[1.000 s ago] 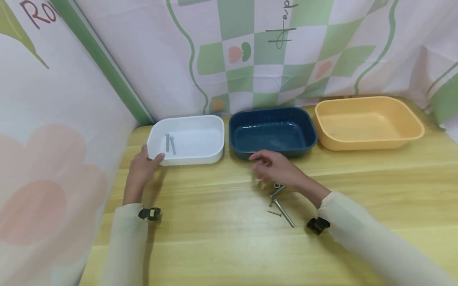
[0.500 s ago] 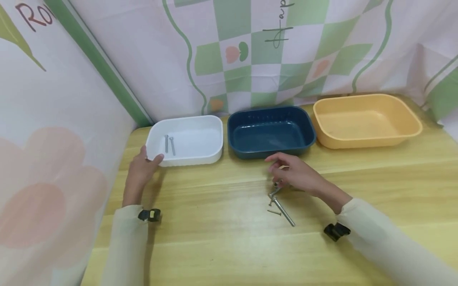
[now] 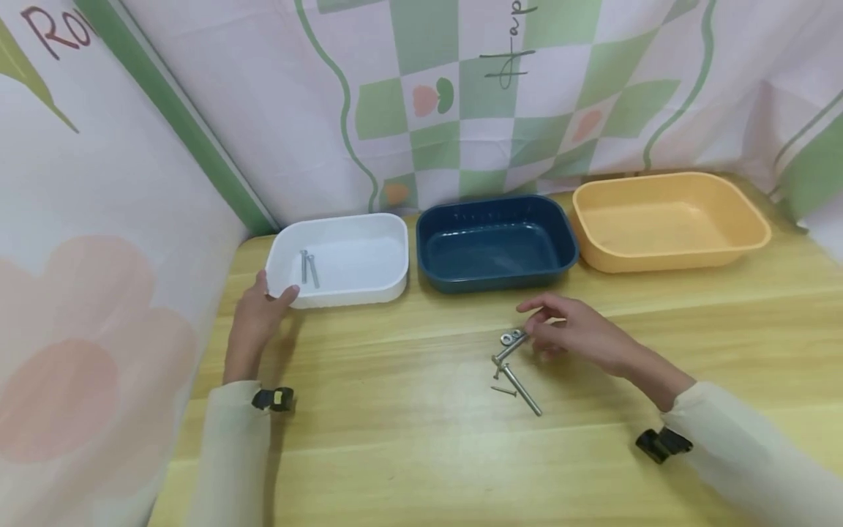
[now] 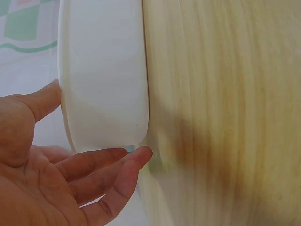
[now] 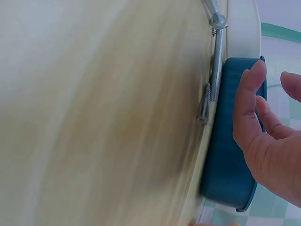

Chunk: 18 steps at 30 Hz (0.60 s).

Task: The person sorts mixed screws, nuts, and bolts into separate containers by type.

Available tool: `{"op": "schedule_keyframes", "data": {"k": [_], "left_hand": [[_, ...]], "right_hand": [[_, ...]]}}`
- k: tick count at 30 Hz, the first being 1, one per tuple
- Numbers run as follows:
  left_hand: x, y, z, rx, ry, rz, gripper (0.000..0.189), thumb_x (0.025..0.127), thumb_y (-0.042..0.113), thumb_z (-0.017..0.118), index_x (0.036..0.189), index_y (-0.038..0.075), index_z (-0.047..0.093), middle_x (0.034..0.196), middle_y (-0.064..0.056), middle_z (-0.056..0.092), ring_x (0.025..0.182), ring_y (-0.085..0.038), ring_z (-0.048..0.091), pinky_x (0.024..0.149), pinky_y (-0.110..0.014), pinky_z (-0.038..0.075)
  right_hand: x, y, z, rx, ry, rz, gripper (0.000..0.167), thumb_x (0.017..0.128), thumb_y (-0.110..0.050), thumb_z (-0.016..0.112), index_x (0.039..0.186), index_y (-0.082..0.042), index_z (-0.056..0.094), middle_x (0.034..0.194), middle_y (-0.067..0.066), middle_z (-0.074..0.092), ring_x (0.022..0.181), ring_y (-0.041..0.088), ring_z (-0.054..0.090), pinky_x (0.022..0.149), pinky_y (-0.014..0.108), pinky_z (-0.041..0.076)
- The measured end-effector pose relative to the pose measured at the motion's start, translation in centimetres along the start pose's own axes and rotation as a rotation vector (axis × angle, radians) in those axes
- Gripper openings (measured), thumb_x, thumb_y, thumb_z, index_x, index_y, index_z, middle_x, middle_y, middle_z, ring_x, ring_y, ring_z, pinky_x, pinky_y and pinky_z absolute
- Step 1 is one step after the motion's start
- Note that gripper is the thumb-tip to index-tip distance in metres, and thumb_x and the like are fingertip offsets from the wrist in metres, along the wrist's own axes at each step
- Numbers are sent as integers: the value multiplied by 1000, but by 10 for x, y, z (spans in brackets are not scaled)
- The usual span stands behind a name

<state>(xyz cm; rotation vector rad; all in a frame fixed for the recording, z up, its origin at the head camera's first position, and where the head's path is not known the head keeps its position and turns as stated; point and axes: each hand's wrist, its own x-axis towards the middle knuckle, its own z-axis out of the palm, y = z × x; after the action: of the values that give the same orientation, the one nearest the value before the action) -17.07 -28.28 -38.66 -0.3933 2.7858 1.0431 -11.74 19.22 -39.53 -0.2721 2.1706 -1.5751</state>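
My left hand (image 3: 255, 322) holds the near left corner of a white tray (image 3: 385, 295), its thumb at the rim and fingers around the end wall in the left wrist view. Two silver screws (image 3: 313, 271) lie inside that tray. My right hand (image 3: 579, 333) hovers with loosely bent fingers and nothing in them, just right of a small hardware pile. The pile has a bolt (image 3: 510, 348) partly hidden by the fingertips, a second long bolt (image 3: 522, 391), two rings like nuts or washers (image 3: 506, 339), a small pointed screw (image 3: 503, 391) and another small screw beneath the bolts.
A dark blue tray (image 3: 497, 282) stands right of the white one, and a yellow tray (image 3: 672, 262) beyond it. All are lined along the back of the wooden table (image 3: 408, 439). A patterned cloth (image 3: 435, 146) hangs behind; another covers the left side.
My right hand has moved right and slightly nearer, from the dark blue tray's front edge to beside the pile, uncovering the rings and more of the upper bolt. The left hand stays at the white tray.
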Motion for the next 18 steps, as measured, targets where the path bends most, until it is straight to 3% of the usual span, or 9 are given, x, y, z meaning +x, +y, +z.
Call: {"op": "schedule_keyframes", "data": {"k": [10,18], "left_hand": [[0,0,1,-16,16,20,86,101,43,54,160,1,7,155,-31,29,139,-45,34,109,-59,31],[-1,0,0,3,21,13,85,102,42,53,159,0,8,154,-32,29,140,-46,33,109,-60,30]], "right_hand": [[-17,12,-8,-12,28,-11,46,101,-12,60,140,8,44,107,24,58,79,32,67,67,40,58],[-22,23,-4,-31,79,1,47,98,-8,63,139,7,46,104,24,60,67,29,65,58,38,58]]}}
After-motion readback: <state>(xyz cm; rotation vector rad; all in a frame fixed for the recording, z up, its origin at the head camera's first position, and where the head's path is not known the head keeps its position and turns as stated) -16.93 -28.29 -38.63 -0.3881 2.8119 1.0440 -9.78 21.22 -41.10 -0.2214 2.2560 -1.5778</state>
